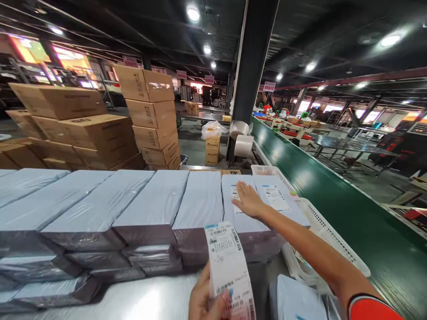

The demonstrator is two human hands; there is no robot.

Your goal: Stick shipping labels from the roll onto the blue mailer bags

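Observation:
My left hand (202,295) grips a strip of printed shipping labels (227,255), thumb in front, with the strip standing up toward the packages. My right hand (248,201) lies flat with fingers extended on a wrapped package (248,224), covering part of the label (235,192) there. To its right, another package (296,215) carries a shipping label (275,198) on its top. The packages on the left, such as the pale one (200,195) beside my right hand, show plain tops.
Wrapped packages (83,195) are stacked along the metal table (140,298). White plastic baskets (328,231) stand at the right, beside a green conveyor belt (333,182). Cardboard boxes (153,106) are piled behind. Another package (298,298) lies at the lower right.

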